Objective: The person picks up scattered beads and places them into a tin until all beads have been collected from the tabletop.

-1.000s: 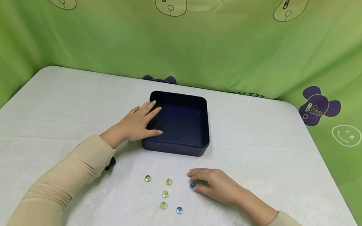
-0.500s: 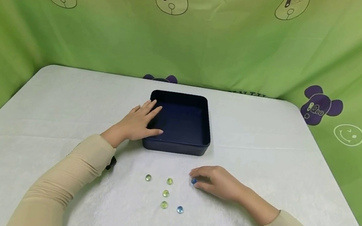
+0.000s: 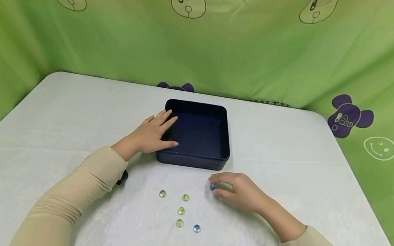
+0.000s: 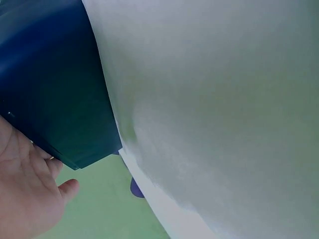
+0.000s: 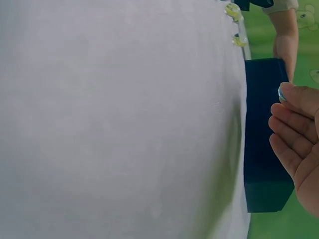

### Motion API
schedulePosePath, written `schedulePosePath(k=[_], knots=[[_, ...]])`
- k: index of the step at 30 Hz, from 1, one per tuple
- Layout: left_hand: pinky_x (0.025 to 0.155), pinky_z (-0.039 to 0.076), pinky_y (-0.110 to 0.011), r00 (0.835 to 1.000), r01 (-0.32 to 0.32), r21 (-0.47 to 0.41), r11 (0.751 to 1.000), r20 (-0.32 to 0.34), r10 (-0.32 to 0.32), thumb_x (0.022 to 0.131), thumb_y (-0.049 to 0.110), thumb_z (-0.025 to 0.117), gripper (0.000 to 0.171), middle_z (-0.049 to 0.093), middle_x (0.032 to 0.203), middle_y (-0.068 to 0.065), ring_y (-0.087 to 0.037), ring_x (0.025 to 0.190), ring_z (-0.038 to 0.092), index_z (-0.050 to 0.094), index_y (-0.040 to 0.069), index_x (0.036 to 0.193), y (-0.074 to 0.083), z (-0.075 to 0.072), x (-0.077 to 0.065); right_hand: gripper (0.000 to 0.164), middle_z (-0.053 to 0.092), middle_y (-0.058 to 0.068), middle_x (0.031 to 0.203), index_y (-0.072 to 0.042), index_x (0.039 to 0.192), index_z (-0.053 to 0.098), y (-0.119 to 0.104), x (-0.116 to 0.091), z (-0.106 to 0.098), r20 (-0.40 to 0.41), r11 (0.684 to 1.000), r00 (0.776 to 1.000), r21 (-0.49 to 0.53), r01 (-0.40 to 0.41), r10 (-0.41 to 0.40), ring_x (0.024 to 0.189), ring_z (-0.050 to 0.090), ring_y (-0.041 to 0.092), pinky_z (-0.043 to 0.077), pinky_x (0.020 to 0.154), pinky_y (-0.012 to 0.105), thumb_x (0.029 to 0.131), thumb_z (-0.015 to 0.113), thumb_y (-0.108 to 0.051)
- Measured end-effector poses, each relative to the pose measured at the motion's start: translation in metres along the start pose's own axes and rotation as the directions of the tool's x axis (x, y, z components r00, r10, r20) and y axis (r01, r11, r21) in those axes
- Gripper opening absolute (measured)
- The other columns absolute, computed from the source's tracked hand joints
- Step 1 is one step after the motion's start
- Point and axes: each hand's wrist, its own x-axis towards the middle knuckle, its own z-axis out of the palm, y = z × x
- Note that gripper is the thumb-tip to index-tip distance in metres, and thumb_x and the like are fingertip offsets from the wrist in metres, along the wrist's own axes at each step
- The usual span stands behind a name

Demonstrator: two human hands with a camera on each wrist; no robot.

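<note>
Currently, 5 loose beads (image 3: pixel 181 210) are lying nearest. The right hand (image 3: pixel 242 192), pinching a blue bead (image 3: pixel 212 187) above the table (image 3: pixel 282 155), is probably needing a light, steady hold. Beyond, the left hand (image 3: pixel 151 135), fingers spread, is resting on the box's (image 3: pixel 192 162) left rim, leaving room over its right side.

The white bench (image 3: pixel 276 146) has rounded far corners. Near its far edge sits a navy tray (image 3: pixel 192 162); farther from it lie three yellow-green beads (image 3: pixel 181 210), a greenish bead (image 3: pixel 162 193) toward the left edge, a light-blue bead (image 3: pixel 196 228) toward the right.
</note>
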Motion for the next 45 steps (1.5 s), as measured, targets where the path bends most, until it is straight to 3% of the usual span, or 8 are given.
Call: schedulePosePath(k=[5, 24, 32, 45], knots=[[0.101, 0.007, -0.044, 1.0, 0.0, -0.01, 1.0, -0.003, 0.0, 0.082, 0.057, 0.039, 0.078, -0.001, 0.144, -0.009, -0.021, 0.129, -0.005, 0.009, 0.015, 0.14, 0.0, 0.001, 0.001, 0.022, 0.061, 0.007, 0.102, -0.002, 0.098, 0.063, 0.001, 0.004, -0.002, -0.044, 1.0, 0.999, -0.002, 0.03, -0.03, 0.095, 0.057, 0.02, 0.044, 0.078, 0.029, 0.077, 0.064, -0.009], [0.101, 0.008, -0.045, 1.0, 0.013, -0.009, 1.0, 0.014, -0.013, 0.082, 0.058, 0.039, 0.078, -0.003, 0.144, -0.008, -0.022, 0.129, -0.005, 0.007, 0.016, 0.14, 0.002, -0.001, 0.0, 0.02, 0.061, 0.008, 0.103, -0.002, 0.096, 0.064, -0.005, 0.02, -0.019, -0.204, 0.995, 0.979, 0.095, 0.015, 0.005, 0.099, 0.055, 0.021, 0.042, 0.081, 0.034, 0.076, 0.065, -0.006], [0.101, 0.007, -0.045, 1.0, 0.016, -0.01, 1.0, 0.015, -0.016, 0.082, 0.057, 0.039, 0.078, -0.002, 0.144, -0.008, -0.021, 0.129, -0.006, 0.008, 0.016, 0.14, 0.001, -0.001, 0.0, 0.021, 0.06, 0.008, 0.106, -0.001, 0.098, 0.063, -0.001, 0.029, -0.022, -0.243, 0.987, 0.967, 0.157, -0.039, 0.077, 0.101, 0.053, 0.021, 0.042, 0.08, 0.037, 0.078, 0.063, -0.008], [0.101, 0.007, -0.044, 1.0, 0.013, -0.006, 1.0, 0.018, -0.012, 0.082, 0.058, 0.038, 0.078, -0.003, 0.144, -0.008, -0.021, 0.129, -0.006, 0.007, 0.016, 0.14, 0.0, -0.001, 0.0, 0.023, 0.059, 0.007, 0.107, 0.0, 0.101, 0.062, 0.002, 0.051, -0.027, -0.268, 0.981, 0.96, 0.19, -0.037, 0.088, 0.104, 0.051, 0.02, 0.04, 0.086, 0.035, 0.08, 0.061, -0.01]])
